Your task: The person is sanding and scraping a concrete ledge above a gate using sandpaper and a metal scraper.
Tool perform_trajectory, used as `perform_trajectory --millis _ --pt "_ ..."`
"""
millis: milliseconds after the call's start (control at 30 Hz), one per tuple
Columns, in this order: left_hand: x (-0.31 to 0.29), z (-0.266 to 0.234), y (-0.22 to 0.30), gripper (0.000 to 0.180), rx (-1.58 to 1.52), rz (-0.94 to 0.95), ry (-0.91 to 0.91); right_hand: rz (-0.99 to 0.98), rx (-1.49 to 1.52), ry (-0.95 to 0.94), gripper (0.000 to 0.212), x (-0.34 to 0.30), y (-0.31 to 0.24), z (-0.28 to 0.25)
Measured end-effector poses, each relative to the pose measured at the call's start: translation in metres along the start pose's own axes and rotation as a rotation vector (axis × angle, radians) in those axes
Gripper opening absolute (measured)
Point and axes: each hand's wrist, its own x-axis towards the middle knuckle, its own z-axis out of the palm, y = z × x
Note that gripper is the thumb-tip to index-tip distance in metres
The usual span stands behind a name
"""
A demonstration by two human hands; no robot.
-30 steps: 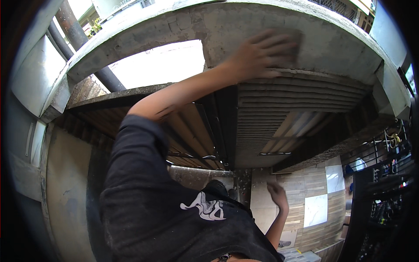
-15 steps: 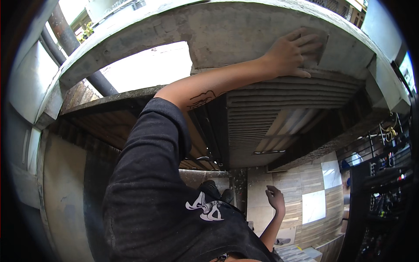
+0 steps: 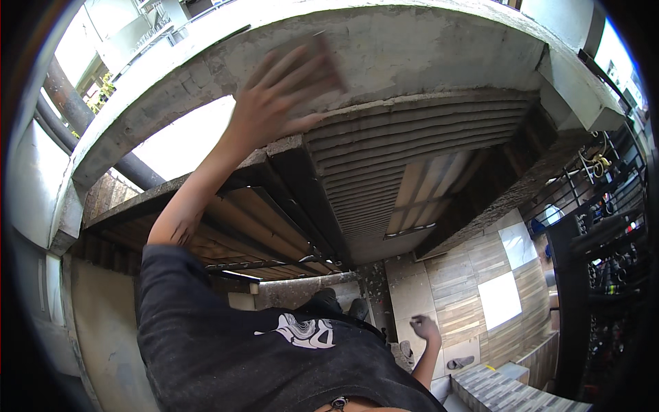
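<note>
My left hand (image 3: 274,93) presses a thin reddish-brown sheet, which looks like sandpaper (image 3: 331,65), against the rough grey concrete beam (image 3: 425,55). The fingers are spread over the sheet and blurred by motion. Below that hand, a ledge tops a ribbed grey surface (image 3: 419,134). Low on the right, my right hand (image 3: 427,328) hangs by my side over the tiled floor, its fingers loosely curled in and nothing visible in them.
A dark-framed panel (image 3: 268,226) stands below my left arm. Black metal railing (image 3: 573,182) runs along the right side. Grey slippers (image 3: 460,362) lie on the tiled floor (image 3: 453,295) near striped steps (image 3: 511,391). Dark pipes (image 3: 65,103) rise at the far left.
My left hand has swept left along the beam with the sandpaper, and the view has shifted. My right hand sits slightly lower, its fingers more curled.
</note>
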Motion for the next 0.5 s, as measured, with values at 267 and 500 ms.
perform_trajectory --millis 267,500 --pt "0.083 0.036 0.046 0.062 0.093 0.099 -0.003 -0.328 0.182 0.292 0.035 0.014 -0.078 -0.064" --pt "-0.073 -0.023 -0.031 0.058 0.154 -0.107 -0.127 -0.068 0.031 0.004 0.036 -0.002 0.005 0.007"
